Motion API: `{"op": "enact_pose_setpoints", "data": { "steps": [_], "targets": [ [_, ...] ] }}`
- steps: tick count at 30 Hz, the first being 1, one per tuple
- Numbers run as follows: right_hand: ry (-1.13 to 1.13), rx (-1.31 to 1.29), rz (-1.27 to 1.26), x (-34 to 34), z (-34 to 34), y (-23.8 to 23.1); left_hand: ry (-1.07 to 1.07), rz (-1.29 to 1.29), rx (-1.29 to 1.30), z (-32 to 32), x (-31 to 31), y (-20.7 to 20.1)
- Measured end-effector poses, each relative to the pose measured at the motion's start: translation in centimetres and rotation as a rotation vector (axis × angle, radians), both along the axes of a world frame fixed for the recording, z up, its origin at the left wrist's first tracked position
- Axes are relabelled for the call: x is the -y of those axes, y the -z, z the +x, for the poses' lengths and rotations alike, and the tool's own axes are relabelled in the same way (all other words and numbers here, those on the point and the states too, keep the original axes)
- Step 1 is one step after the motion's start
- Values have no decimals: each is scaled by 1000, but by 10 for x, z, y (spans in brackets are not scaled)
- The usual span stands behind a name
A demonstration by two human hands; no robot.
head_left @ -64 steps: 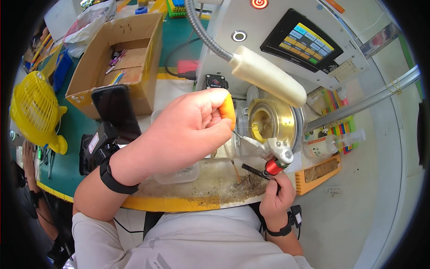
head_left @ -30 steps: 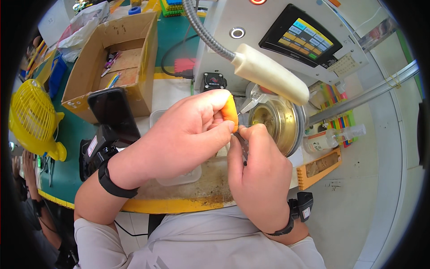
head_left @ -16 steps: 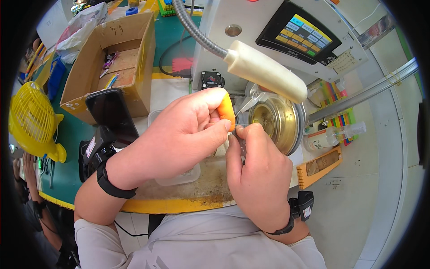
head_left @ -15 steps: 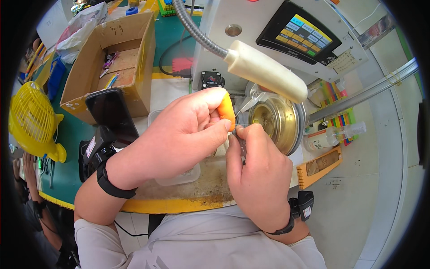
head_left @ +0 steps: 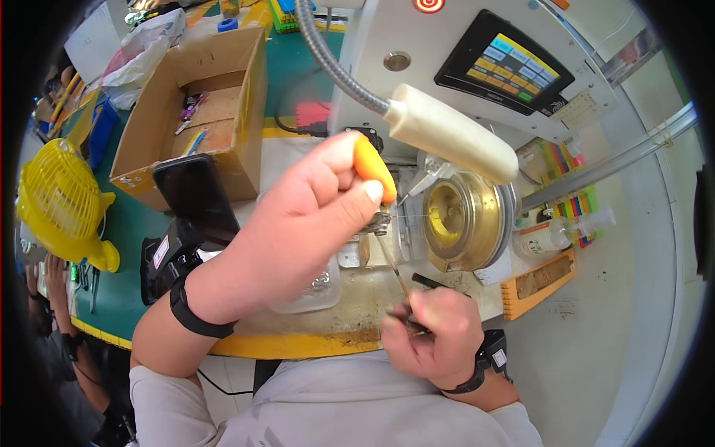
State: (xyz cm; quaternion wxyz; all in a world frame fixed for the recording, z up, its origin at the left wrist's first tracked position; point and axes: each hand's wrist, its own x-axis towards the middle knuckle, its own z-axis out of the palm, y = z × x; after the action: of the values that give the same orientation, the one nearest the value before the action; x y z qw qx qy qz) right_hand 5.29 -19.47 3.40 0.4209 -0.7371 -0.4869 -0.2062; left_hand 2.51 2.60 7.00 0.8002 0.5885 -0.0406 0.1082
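Landmark: round gold-coloured metal wheel [head_left: 477, 223]. Fine pale strand [head_left: 410, 216]: runs left from the wheel towards a small dark metal fitting [head_left: 380, 222]. Left hand [head_left: 305, 231], forefinger orange-capped: left of the wheel, beside the fitting; fingers pinched together, any contents hidden. Right hand [head_left: 439, 328]: wearer's side of the wheel; fingers curled at the end of a slender tan stick [head_left: 401, 279], grip too blurred to tell. Handling, as judged: steady left hand, strand straight, stick clear of it.

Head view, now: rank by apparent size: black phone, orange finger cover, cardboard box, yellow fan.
Largest to smallest, as they look:
1. Cardboard box
2. Yellow fan
3. Black phone
4. Orange finger cover, on the left hand
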Motion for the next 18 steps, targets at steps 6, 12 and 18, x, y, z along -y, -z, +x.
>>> {"op": "enact_pose_setpoints", "data": {
  "steps": [6, 12, 18],
  "targets": [
    [-18, 0, 72, 49, 6, 58, -139, -132, 156, -9, -31, -20],
    [197, -64, -111, 69, 25, 69, -496, 169, 84, -18, -72, -38],
    [193, -141, -112, 65, 25, 67, -626, 811, -210, -19, -143, -40]
  ]
}}
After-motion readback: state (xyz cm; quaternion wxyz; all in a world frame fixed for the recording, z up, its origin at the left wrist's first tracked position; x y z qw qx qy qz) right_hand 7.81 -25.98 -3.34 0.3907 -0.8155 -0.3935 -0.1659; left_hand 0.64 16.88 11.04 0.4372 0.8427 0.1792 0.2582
